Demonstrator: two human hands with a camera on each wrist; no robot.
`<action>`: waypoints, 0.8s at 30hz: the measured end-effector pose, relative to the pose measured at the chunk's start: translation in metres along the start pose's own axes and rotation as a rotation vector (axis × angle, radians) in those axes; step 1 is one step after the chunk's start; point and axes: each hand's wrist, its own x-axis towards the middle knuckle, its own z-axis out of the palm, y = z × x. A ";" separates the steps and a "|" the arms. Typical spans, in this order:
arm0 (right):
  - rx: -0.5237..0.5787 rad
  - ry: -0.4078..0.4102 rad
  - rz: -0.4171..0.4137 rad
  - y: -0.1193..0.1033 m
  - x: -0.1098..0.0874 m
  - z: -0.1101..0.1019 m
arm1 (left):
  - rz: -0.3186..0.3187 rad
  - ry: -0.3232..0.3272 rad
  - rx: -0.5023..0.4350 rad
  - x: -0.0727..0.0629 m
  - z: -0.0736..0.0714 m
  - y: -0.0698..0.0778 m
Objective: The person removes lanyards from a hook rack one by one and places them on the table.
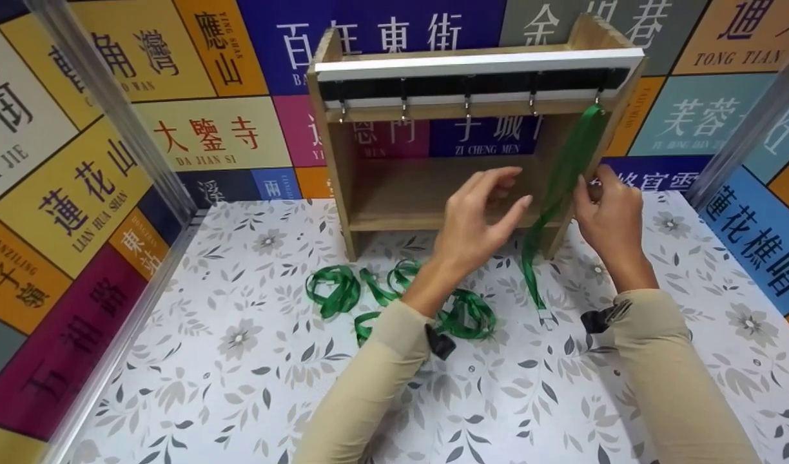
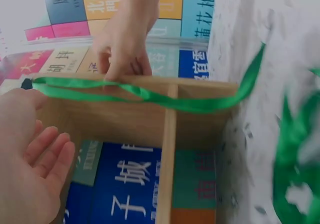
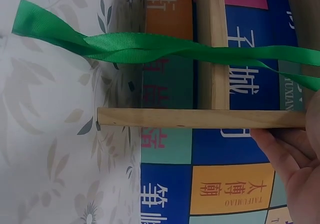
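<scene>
A green ribbon lanyard (image 1: 572, 161) hangs from the rightmost hook of a small wooden rack (image 1: 352, 167), its metal clip (image 1: 547, 318) low over the table. My left hand (image 1: 475, 216) is held left of the ribbon, fingers loosely bent and thumb apart, nothing in it; the left wrist view shows its palm beside the strap. With thumb at the front edge and fingers against the outer face, my right hand (image 1: 610, 209) grips the rack's right side panel (image 3: 200, 118). The ribbon (image 3: 125, 46) runs down in front of that panel, slightly twisted.
Several coiled green lanyards (image 1: 333, 291) lie on the floral tabletop (image 1: 240, 393) before the rack. Small metal hooks (image 1: 404, 109) line the rack's black-and-white front strip (image 1: 433, 87). Walls with colourful character panels (image 1: 217, 132) stand behind and on both sides.
</scene>
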 end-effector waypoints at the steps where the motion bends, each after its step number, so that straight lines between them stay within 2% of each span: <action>1: -0.001 -0.002 0.001 0.000 -0.001 0.000 | 0.000 -0.003 0.005 0.004 0.005 0.003; 6: 0.004 -0.003 -0.017 0.001 -0.001 0.001 | -0.028 -0.075 0.020 0.026 0.025 0.018; 10: -0.017 0.029 -0.044 0.002 -0.001 0.002 | -0.045 -0.127 0.106 0.044 0.037 0.032; 17: -0.065 0.055 -0.086 0.005 -0.001 0.004 | -0.064 -0.106 0.314 0.077 0.051 0.054; 21: -0.064 0.058 -0.086 0.006 -0.002 0.005 | -0.064 -0.118 0.400 0.088 0.056 0.063; 24: -0.050 0.069 -0.093 0.007 0.000 0.004 | -0.050 -0.100 0.439 0.092 0.057 0.067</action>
